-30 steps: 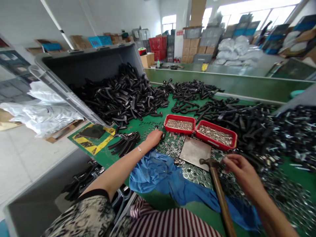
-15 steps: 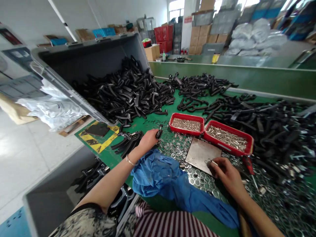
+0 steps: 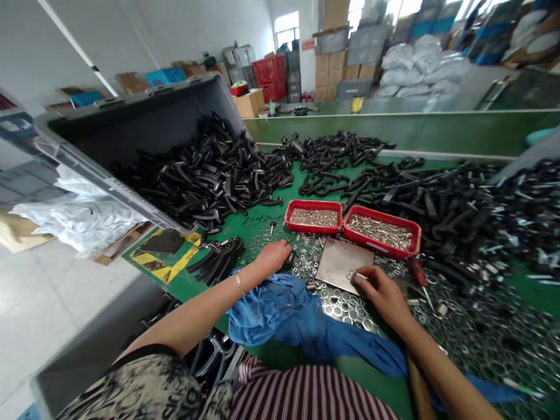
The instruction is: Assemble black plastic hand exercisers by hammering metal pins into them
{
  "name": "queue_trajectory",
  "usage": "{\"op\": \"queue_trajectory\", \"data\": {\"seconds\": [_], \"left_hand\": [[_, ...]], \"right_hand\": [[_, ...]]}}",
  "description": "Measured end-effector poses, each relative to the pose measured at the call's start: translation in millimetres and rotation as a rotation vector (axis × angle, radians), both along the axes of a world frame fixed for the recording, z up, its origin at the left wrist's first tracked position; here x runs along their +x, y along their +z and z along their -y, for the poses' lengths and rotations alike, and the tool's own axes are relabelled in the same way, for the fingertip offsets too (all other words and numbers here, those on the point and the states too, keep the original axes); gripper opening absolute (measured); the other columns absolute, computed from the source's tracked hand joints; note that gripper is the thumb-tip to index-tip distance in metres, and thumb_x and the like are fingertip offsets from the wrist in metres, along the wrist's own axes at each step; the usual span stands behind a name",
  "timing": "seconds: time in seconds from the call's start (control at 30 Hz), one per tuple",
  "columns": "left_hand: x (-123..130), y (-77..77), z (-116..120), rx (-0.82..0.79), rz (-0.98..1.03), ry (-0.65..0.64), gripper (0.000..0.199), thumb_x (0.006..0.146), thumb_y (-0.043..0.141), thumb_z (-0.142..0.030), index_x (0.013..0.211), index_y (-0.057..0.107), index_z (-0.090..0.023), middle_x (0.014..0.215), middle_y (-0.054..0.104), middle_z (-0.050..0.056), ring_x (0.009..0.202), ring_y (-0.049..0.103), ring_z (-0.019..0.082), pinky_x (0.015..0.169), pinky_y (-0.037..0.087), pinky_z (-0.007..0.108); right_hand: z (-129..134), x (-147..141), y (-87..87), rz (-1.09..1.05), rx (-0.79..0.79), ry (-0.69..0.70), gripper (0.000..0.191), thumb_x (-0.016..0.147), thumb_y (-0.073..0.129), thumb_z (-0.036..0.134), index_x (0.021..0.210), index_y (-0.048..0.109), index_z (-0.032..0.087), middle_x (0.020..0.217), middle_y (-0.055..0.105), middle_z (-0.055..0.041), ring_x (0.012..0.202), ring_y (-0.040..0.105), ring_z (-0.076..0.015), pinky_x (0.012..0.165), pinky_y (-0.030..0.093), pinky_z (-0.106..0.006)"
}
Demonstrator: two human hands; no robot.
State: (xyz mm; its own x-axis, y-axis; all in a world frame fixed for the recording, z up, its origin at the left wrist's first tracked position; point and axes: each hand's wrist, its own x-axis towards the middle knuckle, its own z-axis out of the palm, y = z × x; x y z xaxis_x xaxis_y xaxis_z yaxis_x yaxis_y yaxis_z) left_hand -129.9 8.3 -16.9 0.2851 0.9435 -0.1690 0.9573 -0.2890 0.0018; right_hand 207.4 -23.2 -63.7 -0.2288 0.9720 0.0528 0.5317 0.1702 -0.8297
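My left hand is closed round a small black part, mostly hidden by the fingers, above the scattered rings. My right hand pinches a small shiny metal piece over the right side of a flat steel plate; its exact kind is too small to tell. A thin ring shows at those fingertips. Behind the plate stand two red trays, one with tiny metal pieces and one with silver pins. A crumpled blue cloth lies in front of my hands.
A tilted grey bin spills black levers onto the green bench at left. More black parts heap at right. A red-handled screwdriver lies beside the pin tray, among loose metal rings. A wooden handle points toward me.
The view has turned somewhat to the right. My left hand has come nearer the plate with the black part. My right hand keeps its pinch at the plate.
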Motion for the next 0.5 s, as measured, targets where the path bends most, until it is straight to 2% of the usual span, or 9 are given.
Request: {"op": "queue_trajectory", "data": {"seconds": [0.2, 0.37, 0.43, 0.5], "left_hand": [[3.5, 1.5, -0.3, 0.022, -0.004, 0.013, 0.019, 0.090, 0.047, -0.010, 0.098, 0.063, -0.016, 0.099, 0.062, 0.013, 0.095, 0.063, 0.025, 0.085, 0.049, 0.037], [16.1, 12.4, 0.5, 0.083, 0.087, 0.066, 0.017, 0.089, 0.048, -0.009, 0.099, 0.060, -0.016, 0.099, 0.064, 0.011, 0.092, 0.063, 0.023, 0.080, 0.048, 0.033], [35.7, 14.4, 3.6, 0.102, 0.208, 0.084, 0.011, 0.089, 0.055, -0.020, 0.099, 0.059, -0.017, 0.094, 0.065, 0.007, 0.087, 0.062, 0.020, 0.076, 0.047, 0.029], [63.8, 12.8, 7.9, 0.048, 0.533, 0.115, 0.021, 0.085, 0.066, -0.033, 0.097, 0.060, -0.017, 0.087, 0.065, 0.003, 0.080, 0.061, 0.017, 0.071, 0.047, 0.026]], "right_hand": [[3.2, -0.8, 1.1, -0.129, 0.033, 0.017, 0.028, 0.090, 0.060, 0.048, 0.104, 0.061, 0.024, 0.093, 0.067, -0.0028, 0.079, 0.061, -0.0199, 0.073, 0.047, -0.032], [5.1, -0.7, 1.1, -0.284, -0.033, -0.020, 0.031, 0.087, 0.062, 0.051, 0.103, 0.060, 0.024, 0.083, 0.065, -0.0010, 0.061, 0.056, -0.0155, 0.054, 0.042, -0.028], [6.6, -1.1, 4.8, -0.395, -0.108, -0.020, 0.032, 0.087, 0.063, 0.051, 0.102, 0.058, 0.023, 0.073, 0.061, 0.0021, 0.052, 0.052, -0.0131, 0.049, 0.038, -0.027], [8.2, -2.2, 11.8, -0.522, -0.197, -0.001, 0.032, 0.087, 0.063, 0.052, 0.100, 0.057, 0.023, 0.064, 0.056, 0.0055, 0.048, 0.051, -0.0122, 0.049, 0.038, -0.026]]}}
